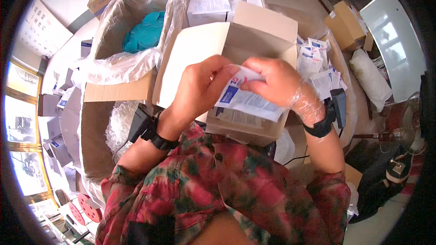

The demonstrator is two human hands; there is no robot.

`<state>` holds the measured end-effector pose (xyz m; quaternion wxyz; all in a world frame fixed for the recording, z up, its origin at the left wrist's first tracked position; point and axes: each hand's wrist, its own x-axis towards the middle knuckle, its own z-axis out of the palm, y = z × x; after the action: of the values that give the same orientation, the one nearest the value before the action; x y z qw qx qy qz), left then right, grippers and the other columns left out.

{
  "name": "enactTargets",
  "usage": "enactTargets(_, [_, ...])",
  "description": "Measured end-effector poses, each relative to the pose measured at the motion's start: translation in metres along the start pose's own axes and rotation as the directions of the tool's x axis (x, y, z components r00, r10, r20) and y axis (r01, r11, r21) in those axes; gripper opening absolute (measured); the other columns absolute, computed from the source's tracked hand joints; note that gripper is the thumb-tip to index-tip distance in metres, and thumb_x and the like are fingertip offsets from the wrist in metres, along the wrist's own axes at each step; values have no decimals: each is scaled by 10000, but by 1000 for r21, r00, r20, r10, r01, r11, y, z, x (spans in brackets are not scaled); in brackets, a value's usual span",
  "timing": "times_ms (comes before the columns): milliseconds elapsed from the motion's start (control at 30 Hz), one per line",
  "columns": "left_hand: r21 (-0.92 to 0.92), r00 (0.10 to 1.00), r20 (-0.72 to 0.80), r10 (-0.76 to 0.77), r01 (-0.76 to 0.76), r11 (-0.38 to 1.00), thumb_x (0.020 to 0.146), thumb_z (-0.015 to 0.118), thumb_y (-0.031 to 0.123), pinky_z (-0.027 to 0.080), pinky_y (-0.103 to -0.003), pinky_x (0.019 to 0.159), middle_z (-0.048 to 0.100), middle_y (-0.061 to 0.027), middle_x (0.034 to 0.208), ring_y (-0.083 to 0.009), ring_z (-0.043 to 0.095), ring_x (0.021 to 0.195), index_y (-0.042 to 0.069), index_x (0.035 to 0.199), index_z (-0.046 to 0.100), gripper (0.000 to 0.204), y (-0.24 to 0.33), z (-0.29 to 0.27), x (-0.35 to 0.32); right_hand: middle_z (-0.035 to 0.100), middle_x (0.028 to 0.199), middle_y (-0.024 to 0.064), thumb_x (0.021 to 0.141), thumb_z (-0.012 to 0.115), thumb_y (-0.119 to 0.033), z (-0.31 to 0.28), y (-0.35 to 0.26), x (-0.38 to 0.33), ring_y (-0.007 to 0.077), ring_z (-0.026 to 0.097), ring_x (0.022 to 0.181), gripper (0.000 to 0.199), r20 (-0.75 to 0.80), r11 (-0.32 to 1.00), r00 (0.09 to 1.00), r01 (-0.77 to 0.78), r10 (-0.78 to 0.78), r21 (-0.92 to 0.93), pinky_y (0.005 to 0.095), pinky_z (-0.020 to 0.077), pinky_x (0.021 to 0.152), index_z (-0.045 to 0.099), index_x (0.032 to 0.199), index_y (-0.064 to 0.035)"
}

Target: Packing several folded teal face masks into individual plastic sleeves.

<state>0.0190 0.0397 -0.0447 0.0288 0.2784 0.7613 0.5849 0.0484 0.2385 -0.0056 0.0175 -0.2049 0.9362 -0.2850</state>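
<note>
Both hands meet over an open cardboard box point(252, 131). Between them is a flat white packet point(250, 102) with a blue block and pink print. My left hand point(202, 81) pinches its upper left edge. Fingers and thumb of my right hand point(274, 81) close on its upper right part. Below the packet, another printed packet or sheet point(240, 117) lies in the box; the packet and hands hide much of the inside. Clear plastic film wraps my right wrist, and both wrists carry black strapped devices.
A plastic-lined box point(104, 66) at far left holds teal items point(145, 31). White cartons point(209, 7) stand behind the open box. Loose white packets point(313, 61) pile up on the right. Folded small boxes point(54, 129) lie at left; a fan point(411, 129) stands at far right.
</note>
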Motion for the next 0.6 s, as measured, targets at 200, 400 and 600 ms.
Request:
enactTargets(200, [-43,1000,0,-17,17,999,924,593,118,473,-228,642,649,-43,771,-62,559,733,-13,891,635,142,11,11,1,630,750,120,842,661,-188,2,-1,-2,285,620,697,171,-63,1000,998,4,-4,1,348,468,612,593,852,-31])
enactTargets(400, [-211,983,-171,-62,25,977,903,624,101,430,-230,535,603,-14,650,-40,506,625,-16,809,632,150,11,12,-3,599,719,97,774,659,-97,13,-17,-1,301,596,691,119,-284,968,931,190,-231,-163,405,464,615,548,782,-54])
enactTargets(600, [-28,952,-304,-39,32,999,896,637,137,432,-219,514,599,-29,618,-49,531,588,-14,729,608,227,13,4,0,537,695,32,768,560,-184,7,-42,0,218,569,709,76,-207,819,898,234,-389,-524,358,431,613,523,747,-121])
